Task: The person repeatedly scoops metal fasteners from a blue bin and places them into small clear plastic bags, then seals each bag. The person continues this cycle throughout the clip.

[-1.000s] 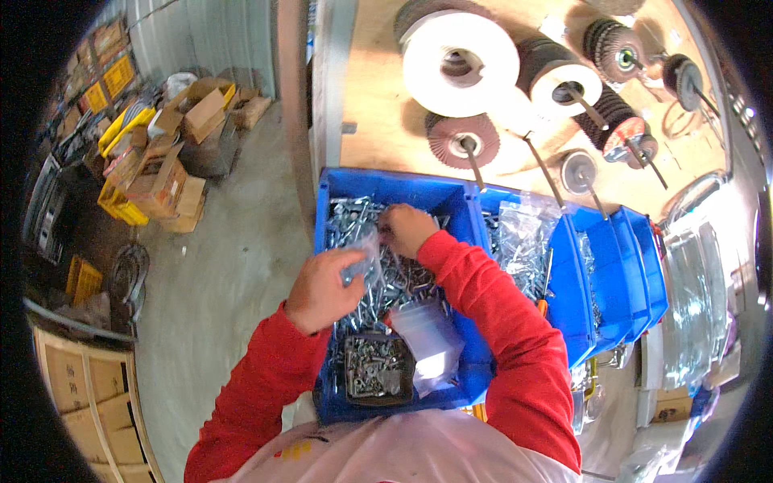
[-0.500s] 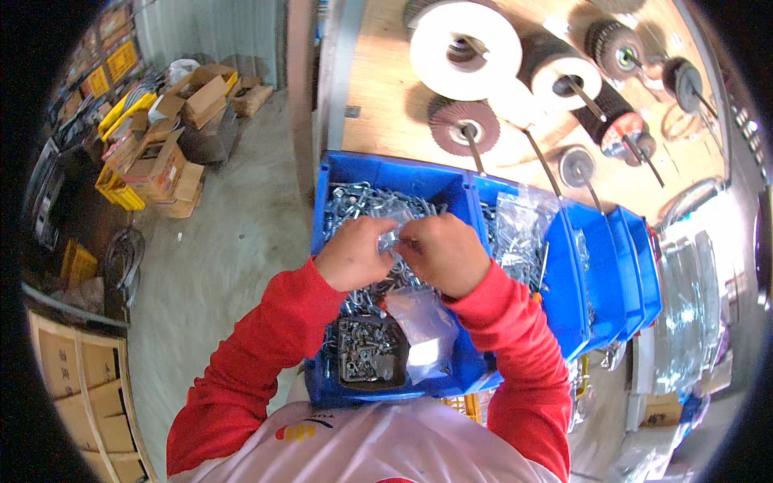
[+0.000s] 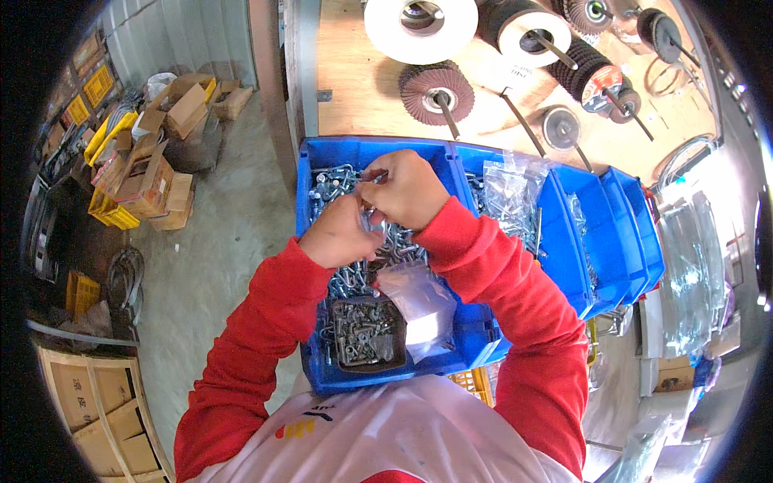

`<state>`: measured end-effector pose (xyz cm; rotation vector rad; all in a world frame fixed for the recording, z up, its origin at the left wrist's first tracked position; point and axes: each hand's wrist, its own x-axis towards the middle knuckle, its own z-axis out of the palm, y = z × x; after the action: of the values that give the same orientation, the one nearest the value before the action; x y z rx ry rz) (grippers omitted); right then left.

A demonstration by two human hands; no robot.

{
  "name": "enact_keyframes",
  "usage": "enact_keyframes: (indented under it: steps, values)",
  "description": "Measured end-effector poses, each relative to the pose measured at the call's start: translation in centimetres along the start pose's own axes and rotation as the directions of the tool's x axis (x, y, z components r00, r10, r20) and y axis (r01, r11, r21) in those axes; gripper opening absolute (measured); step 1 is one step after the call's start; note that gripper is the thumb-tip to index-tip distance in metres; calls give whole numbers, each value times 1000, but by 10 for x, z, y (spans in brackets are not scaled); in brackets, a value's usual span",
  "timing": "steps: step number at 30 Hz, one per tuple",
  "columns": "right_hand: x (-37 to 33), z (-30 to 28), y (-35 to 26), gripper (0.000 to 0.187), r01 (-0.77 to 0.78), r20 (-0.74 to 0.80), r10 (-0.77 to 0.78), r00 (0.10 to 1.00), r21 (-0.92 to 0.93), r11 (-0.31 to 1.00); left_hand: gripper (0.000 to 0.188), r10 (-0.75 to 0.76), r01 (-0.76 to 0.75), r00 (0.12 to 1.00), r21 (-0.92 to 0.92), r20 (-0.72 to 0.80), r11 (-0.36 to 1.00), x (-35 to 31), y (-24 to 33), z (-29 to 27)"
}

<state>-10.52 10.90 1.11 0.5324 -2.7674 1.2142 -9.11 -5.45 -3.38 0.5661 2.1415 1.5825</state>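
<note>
Both hands are close together above a blue bin of loose bent metal hooks and bolts. My left hand is closed, with a bit of clear plastic bag showing at its fingers. My right hand is pinched beside it, thumb and fingertips together near the left fingertips. What the right fingers grip is too small and covered to make out. Below the hands, a dark tray of small metal fittings sits in the bin's near end, beside a flat clear plastic bag.
More blue bins stand to the right, one holding bagged metal parts. Behind them a wooden board carries abrasive wheels on protruding rods. Cardboard boxes lie on the floor at left. Plastic-wrapped sheets stand far right.
Both hands have moved up and slightly left over the bin, and the right hand has turned with its fingers toward the left hand. The view has shifted a little.
</note>
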Motion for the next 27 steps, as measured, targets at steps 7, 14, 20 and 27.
enact_keyframes:
  steps: [7, 14, 20, 27]
  values:
    - [-7, -19, 14, 24, 309, 30, -313, 949, -277, 910, 59, -66, 64, 998, -124, -6, 990, 1, 4, -7]
    - [-29, 15, 84, 30, -98, 273, 293, 916, -557, 825, 67, -12, -3, 998, -229, -64, 974, -28, 22, -41]
    - [-35, 51, 126, 33, -137, 228, 263, 938, -452, 881, 56, -49, 53, 978, 14, -201, 998, -9, -6, -20]
    - [-72, -19, 60, 6, -90, -206, 106, 973, 87, 992, 28, 226, -94, 944, 462, -239, 882, -10, 2, -26]
